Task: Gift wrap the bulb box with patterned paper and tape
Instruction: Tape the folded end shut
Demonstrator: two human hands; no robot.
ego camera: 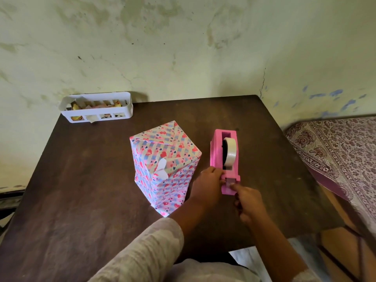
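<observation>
The bulb box [164, 165] stands upright in the middle of the dark table, fully covered in heart-patterned paper, with a white paper flap sticking out of its near side. To its right sits a pink tape dispenser [224, 157] holding a white tape roll [231, 152]. My left hand [207, 184] presses on the dispenser's near left side. Just in front of the cutter, my right hand [247, 202] pinches the tape end between thumb and forefinger.
A white slotted basket [96, 107] with small items stands at the table's far left corner against the wall. The brown table [81, 200] ends close to me and on the right. A patterned cloth-covered bed [335, 151] lies beyond the right edge.
</observation>
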